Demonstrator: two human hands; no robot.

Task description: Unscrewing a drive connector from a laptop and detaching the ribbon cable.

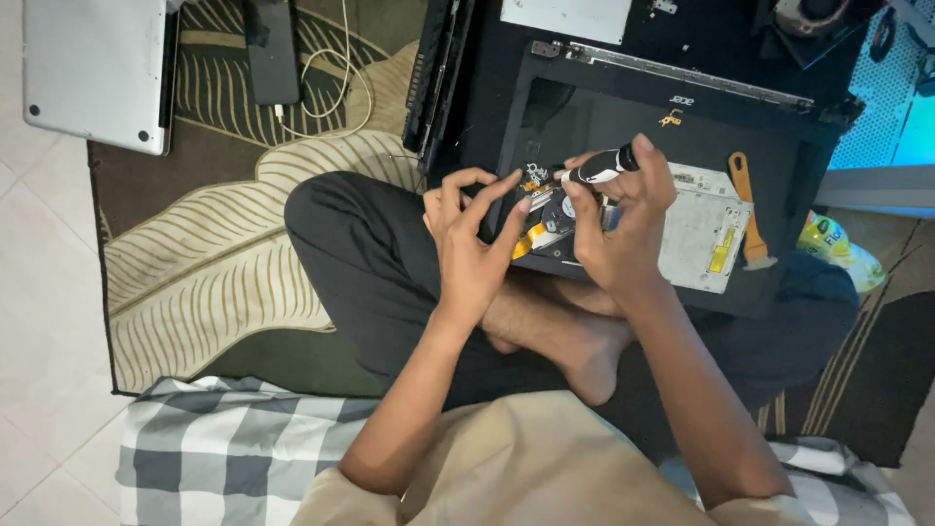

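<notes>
On the black laptop shell [623,117], I'm gripping a screwdriver [602,167] in my right hand [618,224]; my left hand [467,239], half-open, is fingering the light, fragile optical drive [696,234] at its edges.

Laptop shell across the lap, hands meeting over its middle.

The laptop shell [623,117] lay on the person's crossed legs, with the optical drive [696,229] resting on it. The left hand [467,244] sat at 9 o'clock from the drive and the right hand [618,229] just beside it, gripping a screwdriver [599,168] that lay toward 12. A pry tool [748,209] lay at 3 o'clock of the drive. On the rug [214,282], a second laptop [97,68] lay at 10 o'clock, a phone [273,49] and cable [336,88] between it and the shell. A checked cloth [224,448] lay at 7 o'clock.
</notes>
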